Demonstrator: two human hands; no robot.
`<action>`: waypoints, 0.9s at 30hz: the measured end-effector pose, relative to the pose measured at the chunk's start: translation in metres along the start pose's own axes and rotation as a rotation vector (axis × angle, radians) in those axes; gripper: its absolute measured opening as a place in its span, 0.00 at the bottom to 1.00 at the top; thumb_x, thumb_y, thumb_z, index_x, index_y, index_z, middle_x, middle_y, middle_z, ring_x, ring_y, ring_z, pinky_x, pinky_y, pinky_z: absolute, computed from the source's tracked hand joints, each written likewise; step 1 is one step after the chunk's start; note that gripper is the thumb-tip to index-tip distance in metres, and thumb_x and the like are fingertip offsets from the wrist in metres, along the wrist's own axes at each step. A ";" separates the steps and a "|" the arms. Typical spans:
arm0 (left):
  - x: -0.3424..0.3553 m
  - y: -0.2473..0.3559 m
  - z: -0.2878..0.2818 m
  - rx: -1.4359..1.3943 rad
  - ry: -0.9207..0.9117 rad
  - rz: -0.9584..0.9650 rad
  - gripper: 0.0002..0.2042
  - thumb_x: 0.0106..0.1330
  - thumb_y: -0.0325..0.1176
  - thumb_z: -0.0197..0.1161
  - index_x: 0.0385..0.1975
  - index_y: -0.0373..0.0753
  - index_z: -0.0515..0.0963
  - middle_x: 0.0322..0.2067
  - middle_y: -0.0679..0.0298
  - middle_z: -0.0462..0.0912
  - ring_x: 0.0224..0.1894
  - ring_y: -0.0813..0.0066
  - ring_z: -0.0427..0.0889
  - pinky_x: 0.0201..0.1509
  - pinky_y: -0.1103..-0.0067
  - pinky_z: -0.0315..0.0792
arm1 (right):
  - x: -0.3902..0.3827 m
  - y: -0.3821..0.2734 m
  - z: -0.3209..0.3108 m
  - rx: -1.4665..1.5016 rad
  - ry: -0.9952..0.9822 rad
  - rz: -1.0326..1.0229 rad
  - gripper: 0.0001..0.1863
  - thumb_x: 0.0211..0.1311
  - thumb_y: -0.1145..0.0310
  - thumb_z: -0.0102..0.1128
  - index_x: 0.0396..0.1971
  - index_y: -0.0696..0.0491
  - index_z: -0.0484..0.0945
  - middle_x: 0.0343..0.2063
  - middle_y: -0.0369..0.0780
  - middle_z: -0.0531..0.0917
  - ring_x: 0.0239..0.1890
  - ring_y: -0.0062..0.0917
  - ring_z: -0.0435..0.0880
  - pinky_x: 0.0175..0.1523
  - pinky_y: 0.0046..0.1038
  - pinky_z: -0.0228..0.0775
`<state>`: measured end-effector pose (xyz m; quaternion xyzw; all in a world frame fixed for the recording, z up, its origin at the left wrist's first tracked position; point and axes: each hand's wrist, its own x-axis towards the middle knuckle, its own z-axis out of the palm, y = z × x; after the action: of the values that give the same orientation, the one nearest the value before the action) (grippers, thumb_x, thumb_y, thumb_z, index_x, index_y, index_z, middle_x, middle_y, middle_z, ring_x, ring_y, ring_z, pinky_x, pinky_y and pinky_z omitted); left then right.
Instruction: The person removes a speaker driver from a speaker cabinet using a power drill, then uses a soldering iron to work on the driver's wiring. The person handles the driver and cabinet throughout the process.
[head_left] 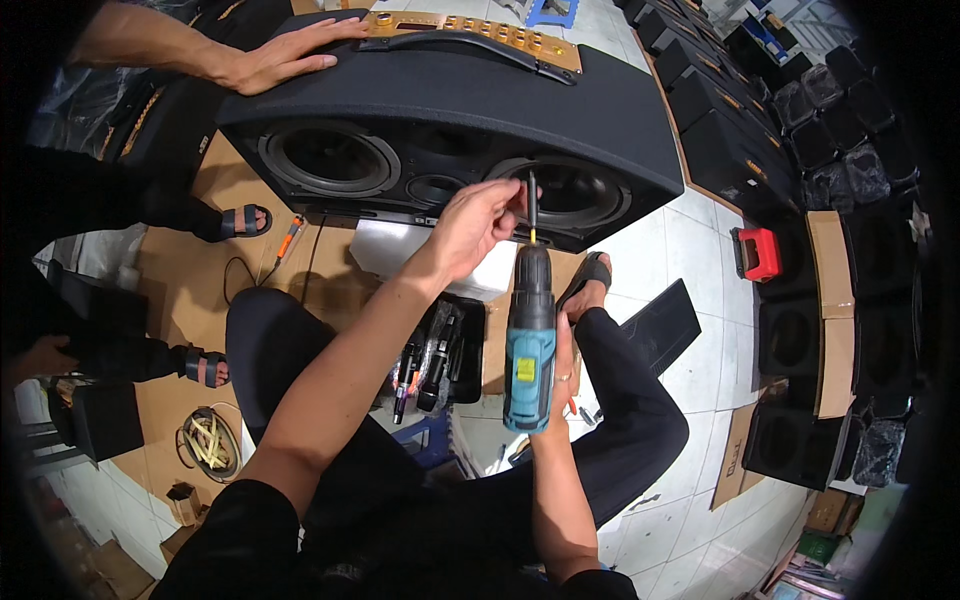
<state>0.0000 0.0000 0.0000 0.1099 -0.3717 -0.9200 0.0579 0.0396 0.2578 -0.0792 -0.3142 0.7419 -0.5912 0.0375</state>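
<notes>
Far left of the grip, toward the worker's own body, a coil (211,441) lies on brown sheeting, pale strips across its middle. Further out on that side, a co-worker's sandal (241,221). Beyond the grip and to its left, the co-worker's hand (280,62) rests flat on the speaker (430,95), fingertips by the gold control panel (480,30). Below that hand, left of the grip, an orange-handled tool (290,240) with a dark cord. Closer in, still left: a white box (388,254) just under the speaker's near side, then a black tray (476,340) of mics (437,368). The left hand (475,225) comes up over these, thumb and finger pinched on the dark bit (532,205), which stands out of the drill's far end, in front of the speaker's right-hand cone (580,195). The teal drill (530,355) points away from the worker; the right hand (564,372) is wrapped around it, fingers partly hidden by its body. Right of the grip, the worker's sandalled foot (592,285), then a black panel (662,325) on white tile. Well to the right: dark cabinets (722,140), a red case (758,253), a cardboard strip (832,310).
</notes>
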 end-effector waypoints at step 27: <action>-0.001 0.026 0.028 0.135 0.100 0.108 0.15 0.79 0.37 0.57 0.53 0.32 0.80 0.36 0.69 0.82 0.24 0.93 0.65 0.28 0.90 0.61 | 0.038 -0.081 0.025 -0.298 0.067 -0.223 0.42 0.60 0.79 0.66 0.74 0.59 0.58 0.48 0.49 0.85 0.44 0.32 0.87 0.53 0.30 0.77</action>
<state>-0.0051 -0.0001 0.0379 0.1389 -0.4349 -0.8818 0.1185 0.0544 0.2088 -0.0015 -0.3767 0.7826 -0.4854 -0.0997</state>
